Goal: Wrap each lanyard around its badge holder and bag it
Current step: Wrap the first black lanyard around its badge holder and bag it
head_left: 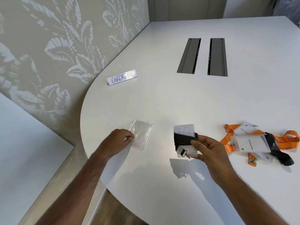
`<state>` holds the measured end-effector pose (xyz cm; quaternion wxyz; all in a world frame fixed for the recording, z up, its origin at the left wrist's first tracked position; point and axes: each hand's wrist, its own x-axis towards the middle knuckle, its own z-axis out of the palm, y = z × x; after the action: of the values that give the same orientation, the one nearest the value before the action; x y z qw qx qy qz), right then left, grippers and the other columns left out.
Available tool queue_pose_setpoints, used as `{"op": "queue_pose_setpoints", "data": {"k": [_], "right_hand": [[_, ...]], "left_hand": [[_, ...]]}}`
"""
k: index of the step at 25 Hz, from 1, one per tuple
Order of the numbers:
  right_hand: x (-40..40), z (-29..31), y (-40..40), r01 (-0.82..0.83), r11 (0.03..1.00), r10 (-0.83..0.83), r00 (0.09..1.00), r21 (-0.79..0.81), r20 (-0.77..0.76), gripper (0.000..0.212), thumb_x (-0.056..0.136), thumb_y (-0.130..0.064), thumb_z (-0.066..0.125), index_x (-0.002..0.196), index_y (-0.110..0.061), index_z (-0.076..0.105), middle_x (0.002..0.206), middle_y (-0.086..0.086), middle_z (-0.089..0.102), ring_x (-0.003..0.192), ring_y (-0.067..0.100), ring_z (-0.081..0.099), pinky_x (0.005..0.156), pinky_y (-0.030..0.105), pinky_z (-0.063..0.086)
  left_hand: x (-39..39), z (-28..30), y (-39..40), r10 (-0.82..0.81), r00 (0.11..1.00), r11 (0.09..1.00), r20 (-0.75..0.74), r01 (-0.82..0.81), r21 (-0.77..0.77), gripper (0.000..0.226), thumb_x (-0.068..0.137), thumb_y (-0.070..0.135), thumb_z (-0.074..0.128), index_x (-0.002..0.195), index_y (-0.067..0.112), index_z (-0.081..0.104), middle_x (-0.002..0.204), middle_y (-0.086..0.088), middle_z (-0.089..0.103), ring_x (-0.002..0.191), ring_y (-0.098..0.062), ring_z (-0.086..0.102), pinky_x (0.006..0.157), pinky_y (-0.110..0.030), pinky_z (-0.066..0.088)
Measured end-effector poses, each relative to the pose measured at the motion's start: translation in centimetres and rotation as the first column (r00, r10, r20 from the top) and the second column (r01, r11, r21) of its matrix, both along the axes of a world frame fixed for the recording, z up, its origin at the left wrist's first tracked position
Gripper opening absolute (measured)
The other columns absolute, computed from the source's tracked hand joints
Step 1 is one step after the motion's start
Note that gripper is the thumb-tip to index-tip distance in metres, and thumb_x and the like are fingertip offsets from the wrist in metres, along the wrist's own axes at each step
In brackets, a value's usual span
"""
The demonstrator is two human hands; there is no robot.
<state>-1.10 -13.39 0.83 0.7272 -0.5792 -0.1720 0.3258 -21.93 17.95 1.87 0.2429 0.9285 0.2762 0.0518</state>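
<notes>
The left hand (120, 140) pinches the near edge of a clear plastic bag (142, 134) that lies flat on the white counter (162, 103). Behind it stands a small paper sign (122, 77) that says CHECK-IN. The right hand (209, 153) holds a badge holder (184, 130) up off the counter, its fingers (194, 142) gripping the black lanyard (181, 140) wrapped around it. To the right, more badge holders (252, 144) lie in a heap with orange lanyards (228, 140).
</notes>
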Motion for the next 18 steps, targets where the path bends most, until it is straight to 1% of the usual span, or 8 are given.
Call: {"op": "queue_pose_setpoints", "data": {"k": [4, 6, 8, 11, 13, 15, 17, 18], "right_hand": [[-0.3, 0.4, 0.3, 0.008, 1.0, -0.008, 1.0, -0.002, 0.01, 0.024, 0.085, -0.021, 0.081, 0.109, -0.023, 0.084, 0.111, 0.01, 0.083, 0.098, 0.033, 0.081, 0.072, 0.037, 0.068], [-0.5, 0.7, 0.4, 0.009, 1.0, -0.009, 1.0, -0.011, 0.024, 0.021, 0.091, -0.011, 0.078, 0.108, -0.022, 0.084, 0.109, 0.01, 0.083, 0.097, 0.034, 0.081, 0.072, 0.04, 0.068], [-0.7, 1.1, 0.6, 0.018, 0.999, -0.016, 0.998, -0.039, 0.057, 0.02, 0.093, -0.009, 0.078, 0.106, -0.023, 0.084, 0.105, 0.009, 0.084, 0.095, 0.034, 0.082, 0.076, 0.047, 0.068], [-1.2, 2.0, 1.0, 0.028, 0.998, -0.022, 0.994, -0.056, 0.11, 0.017, 0.092, -0.01, 0.08, 0.097, -0.025, 0.082, 0.1, 0.008, 0.084, 0.091, 0.034, 0.082, 0.079, 0.051, 0.067], [-1.6, 2.8, 1.2, 0.02, 0.999, -0.014, 0.991, -0.043, 0.135, 0.015, 0.091, -0.011, 0.082, 0.092, -0.026, 0.081, 0.096, 0.011, 0.083, 0.086, 0.034, 0.082, 0.074, 0.049, 0.067], [-1.9, 3.6, 1.4, 0.015, 0.999, -0.01, 0.985, -0.029, 0.17, 0.011, 0.088, -0.02, 0.084, 0.09, -0.029, 0.079, 0.09, 0.012, 0.083, 0.081, 0.033, 0.082, 0.071, 0.043, 0.064], [-2.2, 4.2, 1.5, 0.034, 0.999, -0.029, 0.976, -0.02, 0.218, 0.008, 0.086, -0.025, 0.082, 0.091, -0.031, 0.079, 0.089, 0.008, 0.082, 0.082, 0.03, 0.081, 0.072, 0.041, 0.064], [-2.2, 4.3, 1.4, 0.049, 0.999, -0.043, 0.968, -0.019, 0.247, 0.01, 0.086, -0.025, 0.083, 0.091, -0.032, 0.078, 0.088, 0.004, 0.082, 0.082, 0.026, 0.08, 0.071, 0.036, 0.063]], "left_hand": [[0.6, 0.8, -0.4, 0.052, 0.99, 0.996, 0.13, -0.06, 0.064, 0.008, 0.094, 0.016, 0.074, 0.095, 0.022, 0.08, 0.095, 0.014, 0.077, 0.092, -0.003, 0.071, 0.089, -0.033, 0.058], [1.0, 1.7, -0.8, 0.055, 0.978, 0.989, 0.201, -0.081, 0.125, 0.007, 0.092, 0.017, 0.076, 0.091, 0.023, 0.08, 0.093, 0.015, 0.078, 0.086, -0.007, 0.072, 0.085, -0.035, 0.058], [1.7, 2.8, -1.4, 0.068, 0.959, 0.977, 0.276, -0.12, 0.174, 0.004, 0.089, 0.02, 0.079, 0.087, 0.023, 0.078, 0.089, 0.016, 0.078, 0.081, -0.01, 0.072, 0.083, -0.036, 0.057], [3.2, 4.4, -3.4, 0.059, 0.912, 0.96, 0.406, -0.164, 0.228, 0.015, 0.085, 0.021, 0.085, 0.078, 0.02, 0.071, 0.08, 0.014, 0.074, 0.076, -0.01, 0.069, 0.082, -0.038, 0.056], [4.5, 5.3, -5.2, 0.028, 0.893, 0.958, 0.449, -0.152, 0.244, 0.021, 0.084, 0.019, 0.085, 0.075, 0.019, 0.066, 0.075, 0.011, 0.069, 0.072, -0.013, 0.067, 0.079, -0.04, 0.055], [5.7, 5.9, -7.1, -0.001, 0.888, 0.953, 0.459, -0.138, 0.27, 0.024, 0.084, 0.018, 0.083, 0.074, 0.018, 0.061, 0.072, 0.009, 0.065, 0.068, -0.015, 0.064, 0.079, -0.042, 0.052], [6.7, 6.2, -8.9, -0.012, 0.886, 0.947, 0.464, -0.139, 0.29, 0.027, 0.086, 0.018, 0.081, 0.074, 0.018, 0.057, 0.071, 0.009, 0.061, 0.066, -0.017, 0.061, 0.08, -0.04, 0.048], [7.1, 6.3, -9.7, -0.02, 0.883, 0.944, 0.469, -0.138, 0.298, 0.027, 0.087, 0.018, 0.08, 0.075, 0.019, 0.056, 0.071, 0.009, 0.06, 0.066, -0.017, 0.059, 0.08, -0.039, 0.047]]}}
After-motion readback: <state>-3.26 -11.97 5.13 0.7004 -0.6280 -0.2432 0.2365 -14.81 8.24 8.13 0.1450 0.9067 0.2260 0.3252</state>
